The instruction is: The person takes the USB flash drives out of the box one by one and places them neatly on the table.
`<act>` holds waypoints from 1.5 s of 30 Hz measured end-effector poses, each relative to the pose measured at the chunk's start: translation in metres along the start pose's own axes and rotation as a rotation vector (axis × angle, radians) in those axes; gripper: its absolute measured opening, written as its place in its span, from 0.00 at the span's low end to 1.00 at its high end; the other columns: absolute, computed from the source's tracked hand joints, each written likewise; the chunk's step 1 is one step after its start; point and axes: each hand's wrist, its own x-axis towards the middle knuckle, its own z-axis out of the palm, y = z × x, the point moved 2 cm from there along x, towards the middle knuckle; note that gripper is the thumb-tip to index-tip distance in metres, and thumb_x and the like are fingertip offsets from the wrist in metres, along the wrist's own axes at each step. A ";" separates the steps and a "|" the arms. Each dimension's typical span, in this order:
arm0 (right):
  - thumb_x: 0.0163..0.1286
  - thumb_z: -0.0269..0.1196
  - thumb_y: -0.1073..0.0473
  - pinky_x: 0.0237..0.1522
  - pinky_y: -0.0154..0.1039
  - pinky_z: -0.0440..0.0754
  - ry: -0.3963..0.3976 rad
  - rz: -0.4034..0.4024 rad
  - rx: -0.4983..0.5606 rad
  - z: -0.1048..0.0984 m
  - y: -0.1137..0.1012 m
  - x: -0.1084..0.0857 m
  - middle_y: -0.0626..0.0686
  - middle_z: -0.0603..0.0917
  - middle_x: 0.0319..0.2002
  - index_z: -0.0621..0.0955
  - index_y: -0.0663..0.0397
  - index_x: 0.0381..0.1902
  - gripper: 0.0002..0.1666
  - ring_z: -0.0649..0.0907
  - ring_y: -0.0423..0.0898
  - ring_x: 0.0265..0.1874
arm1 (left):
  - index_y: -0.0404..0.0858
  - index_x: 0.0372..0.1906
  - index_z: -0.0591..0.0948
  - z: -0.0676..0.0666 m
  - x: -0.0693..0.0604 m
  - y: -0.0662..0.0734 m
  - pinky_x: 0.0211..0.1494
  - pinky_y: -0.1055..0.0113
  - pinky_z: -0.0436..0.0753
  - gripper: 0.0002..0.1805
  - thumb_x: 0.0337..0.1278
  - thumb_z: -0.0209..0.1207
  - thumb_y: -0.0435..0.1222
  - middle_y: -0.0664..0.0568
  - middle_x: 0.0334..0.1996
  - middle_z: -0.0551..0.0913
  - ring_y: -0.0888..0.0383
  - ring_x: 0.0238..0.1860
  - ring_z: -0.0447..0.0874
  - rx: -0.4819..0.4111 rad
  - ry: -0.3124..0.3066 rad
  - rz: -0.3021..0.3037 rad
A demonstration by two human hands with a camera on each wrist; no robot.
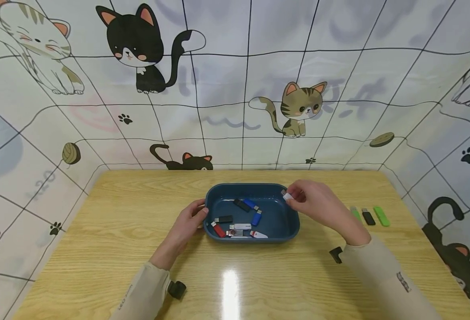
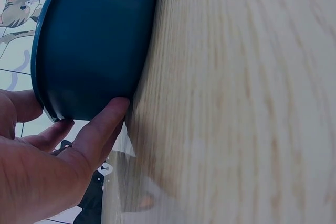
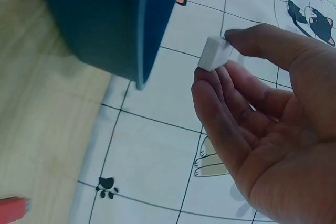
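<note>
A dark blue plastic bin (image 1: 235,191) stands on the table with several USB sticks inside: two blue, two black, a red one (image 1: 218,230), a white one (image 1: 240,226), a red-and-white one and a metal-cased one. My left hand (image 1: 184,224) holds the bin's left end, thumb at the rim and fingers against the outer wall, as the left wrist view shows. Over the bin's right rim, my right hand (image 1: 316,204) pinches a white USB stick (image 3: 214,53) between thumb and fingertips. Its metal plug points left in the head view.
Right of the bin on the wooden table (image 1: 138,240) lie a black USB stick (image 1: 368,217) and two green ones, the outer one (image 1: 381,216) fully visible. A red USB stick (image 3: 13,210) lies low in the right wrist view. Cat-patterned cloth (image 1: 222,89) surrounds the table's back and sides.
</note>
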 end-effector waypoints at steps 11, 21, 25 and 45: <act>0.70 0.67 0.56 0.37 0.44 0.80 0.111 0.118 -0.029 -0.003 0.029 -0.032 0.47 0.86 0.35 0.85 0.56 0.44 0.10 0.83 0.44 0.35 | 0.34 0.76 0.66 0.000 0.000 0.000 0.59 0.46 0.84 0.26 0.82 0.50 0.37 0.32 0.71 0.69 0.38 0.61 0.79 -0.021 -0.006 -0.004; 0.72 0.67 0.54 0.34 0.43 0.79 0.091 0.192 -0.046 -0.008 0.057 -0.057 0.48 0.85 0.35 0.84 0.59 0.44 0.13 0.82 0.45 0.33 | 0.35 0.76 0.66 -0.001 -0.001 0.003 0.61 0.45 0.82 0.26 0.82 0.50 0.38 0.33 0.72 0.68 0.38 0.63 0.78 -0.005 -0.015 -0.014; 0.71 0.67 0.54 0.31 0.41 0.78 0.087 0.211 -0.054 -0.005 0.069 -0.063 0.49 0.85 0.33 0.83 0.60 0.42 0.13 0.81 0.44 0.31 | 0.35 0.76 0.67 -0.001 -0.001 0.004 0.60 0.45 0.83 0.25 0.82 0.50 0.37 0.33 0.72 0.68 0.37 0.63 0.78 -0.001 -0.016 -0.011; 0.71 0.68 0.55 0.29 0.41 0.76 -0.057 0.346 -0.071 0.015 0.107 -0.092 0.53 0.86 0.36 0.83 0.65 0.41 0.15 0.79 0.44 0.27 | 0.36 0.76 0.67 -0.002 0.001 -0.001 0.60 0.47 0.83 0.25 0.82 0.49 0.37 0.35 0.72 0.69 0.39 0.64 0.77 0.002 -0.006 -0.019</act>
